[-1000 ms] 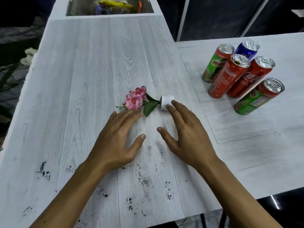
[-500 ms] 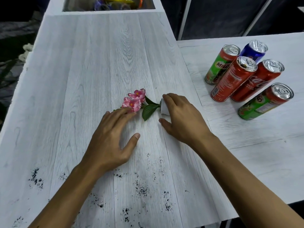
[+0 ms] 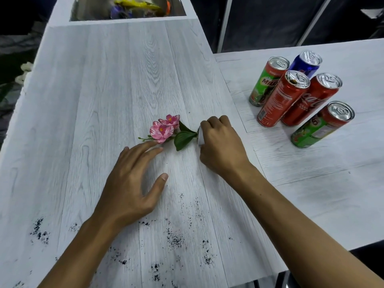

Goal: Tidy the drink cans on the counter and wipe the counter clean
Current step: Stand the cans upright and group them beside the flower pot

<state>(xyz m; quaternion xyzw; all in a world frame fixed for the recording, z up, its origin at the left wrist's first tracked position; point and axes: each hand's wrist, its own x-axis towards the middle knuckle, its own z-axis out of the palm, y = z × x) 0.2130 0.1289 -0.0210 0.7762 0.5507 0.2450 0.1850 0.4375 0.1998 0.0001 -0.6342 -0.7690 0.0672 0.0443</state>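
Observation:
Several drink cans (image 3: 291, 96) stand bunched on the right-hand counter (image 3: 311, 183): two green, two red, one blue. A small artificial plant with pink flowers (image 3: 165, 128) lies tipped over on the long white counter (image 3: 104, 100). My right hand (image 3: 220, 146) grips its small white pot (image 3: 200, 138), which is mostly hidden under my fingers. Just below the flowers, my left hand (image 3: 128, 183) rests flat on the counter with fingers spread, fingertips close to the petals. Black soil crumbs (image 3: 174, 238) are scattered over the near part of the counter.
A sink (image 3: 128, 9) with colourful items inside lies at the far end of the long counter. Dark floor and metal frame posts lie beyond the counters. The near counter edge runs just under my forearms.
My right hand went from lying flat beside the white pot to curling round it. My left hand stayed flat below the flowers. The view shifted slightly.

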